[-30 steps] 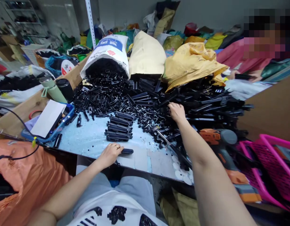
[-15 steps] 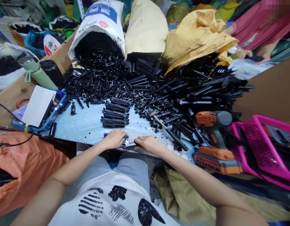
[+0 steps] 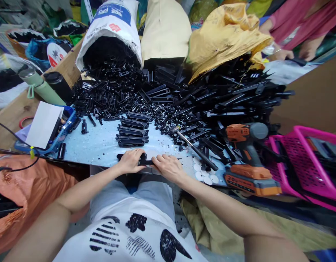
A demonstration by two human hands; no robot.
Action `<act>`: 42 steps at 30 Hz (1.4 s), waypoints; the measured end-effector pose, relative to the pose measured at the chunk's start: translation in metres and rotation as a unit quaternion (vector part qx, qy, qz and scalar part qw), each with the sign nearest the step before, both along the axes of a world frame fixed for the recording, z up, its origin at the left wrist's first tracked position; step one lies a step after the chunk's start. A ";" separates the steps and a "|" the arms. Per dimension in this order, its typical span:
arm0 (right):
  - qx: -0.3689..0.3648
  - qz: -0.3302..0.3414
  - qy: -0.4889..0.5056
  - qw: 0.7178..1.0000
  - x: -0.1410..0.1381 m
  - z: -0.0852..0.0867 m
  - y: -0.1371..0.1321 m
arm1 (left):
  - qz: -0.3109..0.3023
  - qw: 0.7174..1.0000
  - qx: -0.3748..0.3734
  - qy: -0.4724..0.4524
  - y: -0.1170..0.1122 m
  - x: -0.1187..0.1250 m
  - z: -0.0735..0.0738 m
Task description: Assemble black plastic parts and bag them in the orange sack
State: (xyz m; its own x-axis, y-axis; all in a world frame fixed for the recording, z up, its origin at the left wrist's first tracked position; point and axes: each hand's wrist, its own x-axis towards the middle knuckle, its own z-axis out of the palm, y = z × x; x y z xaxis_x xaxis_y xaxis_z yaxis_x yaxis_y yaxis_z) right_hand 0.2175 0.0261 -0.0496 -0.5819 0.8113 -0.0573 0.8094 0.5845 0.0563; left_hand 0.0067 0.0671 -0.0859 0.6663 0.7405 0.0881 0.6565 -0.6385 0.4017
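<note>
At the table's front edge my left hand (image 3: 131, 161) is closed round a long black plastic part (image 3: 147, 162). My right hand (image 3: 168, 166) grips the right side of the same piece, or a second one joined to it; the fingers cover where they meet. A dark pointed tip shows just right of my right hand. Just behind my left hand lies a neat stack of similar black parts (image 3: 133, 131). To the right, a hammer (image 3: 196, 150) rests with its head among small metal pins (image 3: 168, 118).
Heaps of black parts (image 3: 236, 98) spill from sacks (image 3: 165, 32) along the back. An orange cordless drill (image 3: 246, 156) stands at right beside a pink basket (image 3: 315, 167). A blue tray (image 3: 68, 125) and a green bottle (image 3: 46, 89) are at left. Another person's hands (image 3: 296, 54) show top right.
The black part between my hands has turned: its pale metallic inside showed before, and now a dark side faces up. My right hand has moved slightly left, its fingers wrapped over the part.
</note>
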 end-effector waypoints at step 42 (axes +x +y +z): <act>-0.018 -0.200 0.336 0.920 0.035 -0.029 0.065 | 0.126 0.992 -0.021 -0.006 0.008 -0.037 0.026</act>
State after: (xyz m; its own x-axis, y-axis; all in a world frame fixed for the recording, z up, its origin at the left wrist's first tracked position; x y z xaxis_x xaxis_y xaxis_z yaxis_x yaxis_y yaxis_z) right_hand 0.2523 0.0910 -0.0787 -0.1517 0.9726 0.1759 0.8048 0.2249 -0.5493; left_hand -0.0307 0.0755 -0.0604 0.4583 0.8867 0.0614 0.7879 -0.4373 0.4334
